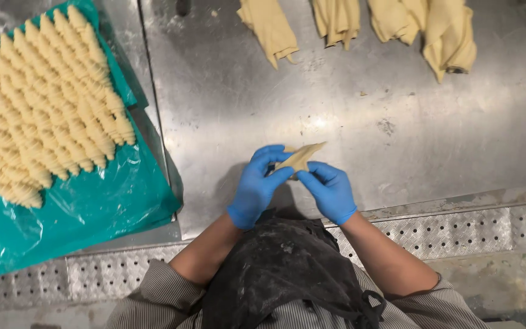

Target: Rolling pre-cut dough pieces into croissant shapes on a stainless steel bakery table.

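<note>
Both gloved hands meet over the steel table, just in front of the person's flour-dusted dark apron. From the head view, the left hand in its blue glove is pinched shut on a small pointed piece of dough, thumb and fingers closed on its near end, while the right hand is also closed on it from the other side, fingertips tucked under its lower edge. That piece is held a little above the table, its tip pointing up and to the right, touching nothing but the gloves.

To shape it well, I judge the grip should stay light at the tip so the point does not tear, with an even roll and the same tightness as the finished pieces.

Left of the hands, well apart, lies a teal plastic sheet carrying rows of twisted dough spirals, packed side by side. Along the far edge of the table lie several folded dough strips, near one another
</note>
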